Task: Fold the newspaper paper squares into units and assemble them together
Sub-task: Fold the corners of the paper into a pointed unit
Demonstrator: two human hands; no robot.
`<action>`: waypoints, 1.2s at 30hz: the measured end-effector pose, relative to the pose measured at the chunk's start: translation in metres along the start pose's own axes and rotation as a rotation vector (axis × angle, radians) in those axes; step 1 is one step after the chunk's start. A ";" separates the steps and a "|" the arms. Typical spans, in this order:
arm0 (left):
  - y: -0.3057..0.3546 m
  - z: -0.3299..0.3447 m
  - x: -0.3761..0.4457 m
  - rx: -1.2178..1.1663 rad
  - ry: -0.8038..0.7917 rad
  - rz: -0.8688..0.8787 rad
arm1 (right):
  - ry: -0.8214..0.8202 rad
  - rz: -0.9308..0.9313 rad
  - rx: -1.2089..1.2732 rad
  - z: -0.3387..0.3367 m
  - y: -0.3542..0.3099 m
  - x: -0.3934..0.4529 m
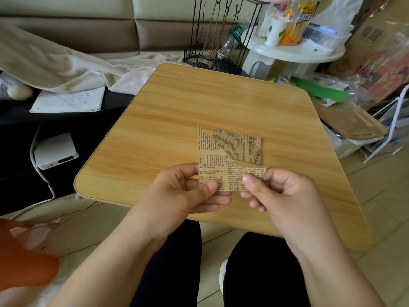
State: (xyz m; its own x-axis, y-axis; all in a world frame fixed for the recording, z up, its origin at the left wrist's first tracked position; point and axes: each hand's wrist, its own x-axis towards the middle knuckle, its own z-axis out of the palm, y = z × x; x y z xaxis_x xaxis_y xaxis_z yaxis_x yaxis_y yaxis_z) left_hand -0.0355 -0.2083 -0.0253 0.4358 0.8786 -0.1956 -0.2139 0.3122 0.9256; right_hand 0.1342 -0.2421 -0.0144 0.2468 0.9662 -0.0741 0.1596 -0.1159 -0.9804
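Above the near part of the wooden table (177, 103) I hold a tan newspaper-print paper strip (230, 177) between both hands. My left hand (188, 189) pinches its left end with thumb on top. Its right end is pinched by my right hand (276, 191). Behind the strip, two more newspaper-print pieces lie on the table and overlap: an upright one (207, 149) at the left and a folded one (243, 147) lying across it to the right. The lower edge of the upright piece is hidden behind the held strip.
Behind the table stand a black wire rack (221, 47) and a white round side table (294, 52) crowded with cups and bags. A beige blanket (66, 67) and a notebook (68, 100) lie at the left. A white box (55, 150) sits on the floor.
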 end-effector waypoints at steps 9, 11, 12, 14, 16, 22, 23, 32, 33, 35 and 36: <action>-0.008 -0.005 0.011 0.044 0.088 0.024 | -0.043 0.034 -0.026 0.004 0.012 0.013; -0.018 -0.008 0.015 0.167 0.212 0.032 | -0.048 0.071 -0.089 0.006 0.021 0.021; -0.024 -0.012 0.016 0.339 0.318 0.087 | -0.054 0.095 -0.133 0.007 0.026 0.026; -0.033 -0.021 0.019 0.803 0.511 0.349 | -0.090 0.160 -0.224 0.008 0.035 0.037; -0.043 -0.028 0.025 1.049 0.422 0.581 | -0.150 0.222 -0.299 0.009 0.042 0.046; -0.079 -0.033 0.043 1.233 0.140 0.476 | -0.239 0.289 -0.414 0.015 0.052 0.064; -0.082 -0.035 0.044 1.231 0.140 0.481 | -0.238 0.294 -0.439 0.015 0.055 0.066; -0.085 -0.038 0.044 1.309 0.203 0.511 | 0.110 -0.052 -1.022 0.012 0.070 0.051; -0.086 -0.038 0.044 1.312 0.204 0.517 | 0.131 -0.192 -1.001 0.011 0.073 0.047; -0.087 -0.039 0.045 1.311 0.209 0.521 | 0.096 -0.448 -0.874 0.012 0.078 0.037; -0.087 -0.039 0.045 1.307 0.210 0.517 | 0.032 -0.511 -0.840 0.013 0.082 0.032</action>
State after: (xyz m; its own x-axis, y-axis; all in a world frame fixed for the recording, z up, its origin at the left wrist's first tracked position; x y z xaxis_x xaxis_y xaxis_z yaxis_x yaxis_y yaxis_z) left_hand -0.0316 -0.1818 -0.1277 0.3979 0.8617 0.3148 0.6927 -0.5072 0.5127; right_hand 0.1425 -0.2174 -0.0997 -0.0172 0.9404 0.3395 0.8787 0.1762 -0.4436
